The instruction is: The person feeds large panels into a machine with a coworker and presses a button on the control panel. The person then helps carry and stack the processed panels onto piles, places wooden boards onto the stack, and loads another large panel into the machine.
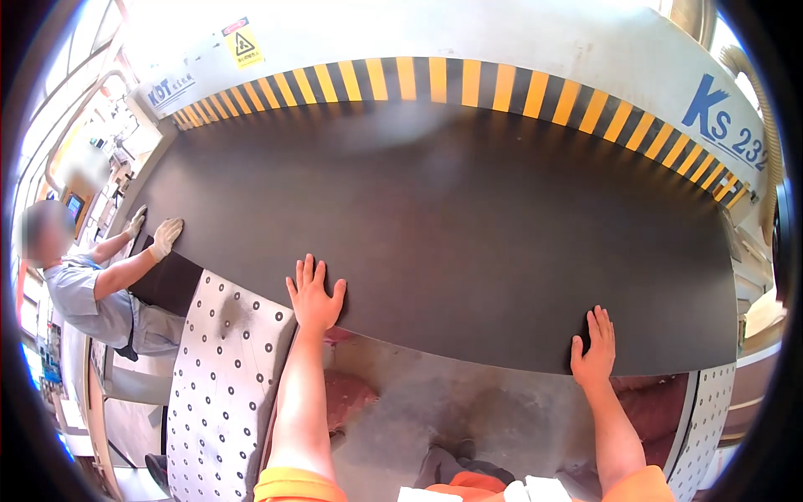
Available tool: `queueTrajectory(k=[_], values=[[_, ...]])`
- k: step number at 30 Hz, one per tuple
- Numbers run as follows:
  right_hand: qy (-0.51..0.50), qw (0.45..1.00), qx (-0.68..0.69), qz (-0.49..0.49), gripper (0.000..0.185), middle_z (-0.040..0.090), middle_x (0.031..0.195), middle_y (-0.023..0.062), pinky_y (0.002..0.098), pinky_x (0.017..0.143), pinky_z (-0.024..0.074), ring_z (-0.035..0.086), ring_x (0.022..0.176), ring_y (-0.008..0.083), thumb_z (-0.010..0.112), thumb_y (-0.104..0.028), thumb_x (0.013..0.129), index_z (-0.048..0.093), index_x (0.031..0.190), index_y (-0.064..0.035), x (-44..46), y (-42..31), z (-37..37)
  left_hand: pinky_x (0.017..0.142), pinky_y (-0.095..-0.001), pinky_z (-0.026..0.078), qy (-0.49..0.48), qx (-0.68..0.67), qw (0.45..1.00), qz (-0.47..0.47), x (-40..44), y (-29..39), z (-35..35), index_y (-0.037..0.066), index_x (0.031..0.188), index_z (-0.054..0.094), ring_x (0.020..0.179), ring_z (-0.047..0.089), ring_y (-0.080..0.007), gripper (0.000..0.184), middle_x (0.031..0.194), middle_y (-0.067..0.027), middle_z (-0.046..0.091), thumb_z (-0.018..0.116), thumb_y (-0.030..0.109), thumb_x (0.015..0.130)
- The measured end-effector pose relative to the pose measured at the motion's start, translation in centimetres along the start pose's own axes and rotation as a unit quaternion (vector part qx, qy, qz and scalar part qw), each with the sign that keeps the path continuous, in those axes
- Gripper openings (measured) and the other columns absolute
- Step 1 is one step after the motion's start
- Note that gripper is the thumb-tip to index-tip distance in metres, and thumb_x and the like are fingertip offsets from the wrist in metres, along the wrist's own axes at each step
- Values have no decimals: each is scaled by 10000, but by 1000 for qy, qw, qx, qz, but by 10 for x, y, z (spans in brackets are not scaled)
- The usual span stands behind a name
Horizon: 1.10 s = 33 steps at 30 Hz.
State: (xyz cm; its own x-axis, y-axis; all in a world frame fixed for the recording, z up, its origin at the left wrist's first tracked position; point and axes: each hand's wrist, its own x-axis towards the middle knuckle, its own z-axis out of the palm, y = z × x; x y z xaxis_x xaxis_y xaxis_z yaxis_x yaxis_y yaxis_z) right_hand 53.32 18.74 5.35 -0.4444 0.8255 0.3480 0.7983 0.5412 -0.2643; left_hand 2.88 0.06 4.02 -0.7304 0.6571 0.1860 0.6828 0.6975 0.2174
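A large dark board (452, 226) lies flat, its far edge at the striped front of a big machine. My left hand (316, 294) rests on the board near its front edge, left of centre, fingers spread. Toward the board's front right, my right hand (595, 347) lies on it close to the edge, with thumb apart from the fingers. Neither hand grips anything.
A co-worker (92, 293) at the left has two gloved hands on the board's left end. White tables with round dots stand at the left (222, 385) and right (707, 427). The machine's yellow-and-black striped guard (468, 82) spans the back.
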Motion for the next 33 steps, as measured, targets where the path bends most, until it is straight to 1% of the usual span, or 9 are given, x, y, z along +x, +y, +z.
queueTrajectory(k=[4,10,19,23,27,33], values=[[-2,1000,-1,-9,526,452,1454,189,496,1141,294,389,1374,378,593,-137,832,518,1326,28,-1,3,1,1198,-494,108,3,-5,1000,2,0,0,-1,67,1389,509,1480,198,-261,636,1576,-81,300,567,458,891],[-24,1000,2,-1,536,415,1489,172,489,1161,260,350,1406,352,568,-127,852,487,1361,21,-1,2,2,1203,-488,98,-5,-3,1000,-3,0,-1,-2,72,1396,501,1484,184,-249,638,1580,-76,290,550,470,900],[-27,1000,-4,-2,527,414,1493,163,477,1167,256,349,1408,342,551,-140,870,484,1368,18,-2,2,3,1204,-487,99,0,-13,1000,0,-1,-1,-3,68,1393,507,1482,190,-253,637,1578,-76,293,550,471,900],[-22,1000,0,-4,525,413,1495,161,477,1168,256,349,1409,339,546,-135,872,485,1372,13,-2,2,5,1197,-514,111,10,-12,1000,5,-1,-3,-1,77,1386,518,1478,204,-265,642,1569,-91,313,561,476,884],[-24,1000,-6,-2,522,411,1497,159,479,1168,254,348,1408,342,540,-130,876,483,1375,10,-6,4,6,1197,-505,116,18,-25,1000,4,-2,-4,-2,74,1373,529,1477,205,-262,636,1566,-82,317,567,482,887],[-22,1000,-12,-7,519,412,1495,160,472,1171,248,347,1405,346,531,-130,881,479,1378,9,-6,7,8,1202,-491,108,9,-16,1000,-4,-2,-4,-5,106,1383,517,1483,188,-249,622,1578,-75,294,553,485,891]])
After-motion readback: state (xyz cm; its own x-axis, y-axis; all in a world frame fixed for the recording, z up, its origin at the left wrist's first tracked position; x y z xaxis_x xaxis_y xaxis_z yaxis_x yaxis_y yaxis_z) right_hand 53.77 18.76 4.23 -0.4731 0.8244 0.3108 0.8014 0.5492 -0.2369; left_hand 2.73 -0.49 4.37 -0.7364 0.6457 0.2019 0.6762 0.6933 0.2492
